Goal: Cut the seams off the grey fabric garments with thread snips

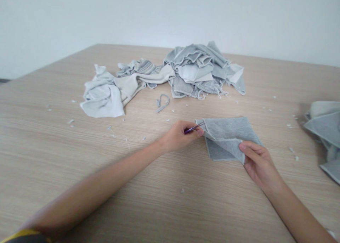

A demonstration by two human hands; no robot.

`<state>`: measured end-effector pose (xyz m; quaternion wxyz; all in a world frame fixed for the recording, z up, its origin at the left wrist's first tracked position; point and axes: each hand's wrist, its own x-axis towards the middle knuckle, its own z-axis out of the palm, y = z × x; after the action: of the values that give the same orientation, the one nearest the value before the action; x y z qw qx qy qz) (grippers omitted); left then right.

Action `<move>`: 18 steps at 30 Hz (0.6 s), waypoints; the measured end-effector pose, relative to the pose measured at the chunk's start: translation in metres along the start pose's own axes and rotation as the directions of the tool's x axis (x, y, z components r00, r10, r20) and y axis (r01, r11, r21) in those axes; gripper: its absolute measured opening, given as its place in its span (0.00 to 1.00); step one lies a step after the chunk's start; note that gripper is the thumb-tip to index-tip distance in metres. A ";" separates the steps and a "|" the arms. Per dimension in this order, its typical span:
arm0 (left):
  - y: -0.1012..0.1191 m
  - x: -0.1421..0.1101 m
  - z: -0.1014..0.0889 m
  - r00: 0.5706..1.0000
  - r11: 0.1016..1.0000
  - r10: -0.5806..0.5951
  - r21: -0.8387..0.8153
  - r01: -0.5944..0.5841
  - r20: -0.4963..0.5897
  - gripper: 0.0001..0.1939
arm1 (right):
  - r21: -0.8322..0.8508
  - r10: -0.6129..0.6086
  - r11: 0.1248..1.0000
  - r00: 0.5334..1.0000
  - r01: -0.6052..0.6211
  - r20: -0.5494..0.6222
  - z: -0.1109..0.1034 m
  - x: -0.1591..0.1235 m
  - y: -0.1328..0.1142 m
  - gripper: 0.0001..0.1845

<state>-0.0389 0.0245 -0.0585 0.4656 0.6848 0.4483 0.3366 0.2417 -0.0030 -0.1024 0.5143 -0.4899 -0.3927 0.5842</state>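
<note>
A light grey piece of knit fabric (225, 126) with pale stitched edges lies on the table, its near layer lifted. My left hand (182, 136) is closed round a slim purple tool (190, 129) with two thin metal points, like thread snips or tweezers. Those points lie over the fabric's upper left corner. The left thumb touches the fabric's left edge; whether it also pinches the cloth I cannot tell. At the fabric's right side, my right hand (259, 161) grips the lifted layer between thumb and fingers.
Behind stands a heap of grey fabric pieces (196, 69), joined on the left by crumpled whitish cloth (103, 94). A curled grey strip (163, 103) lies before them. More grey pieces (326, 126) rest at the right edge. Lint and thread scraps dot the wooden table (148, 186).
</note>
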 end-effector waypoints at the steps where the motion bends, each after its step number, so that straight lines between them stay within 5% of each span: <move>1: 0.000 0.000 0.000 1.000 1.000 0.002 -0.001 -0.002 -0.001 0.25 | 0.000 0.002 1.000 1.000 -0.002 0.000 0.000 0.000 0.000 0.13; 18: 0.000 0.000 -0.002 1.000 0.999 0.027 0.045 -0.027 -0.009 0.23 | -0.045 -0.037 0.998 0.999 0.038 0.026 0.003 -0.001 -0.003 0.13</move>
<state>-0.0404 0.0248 -0.0582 0.4435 0.6995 0.4487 0.3359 0.2398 -0.0033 -0.0985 0.5088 -0.4866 -0.4218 0.5714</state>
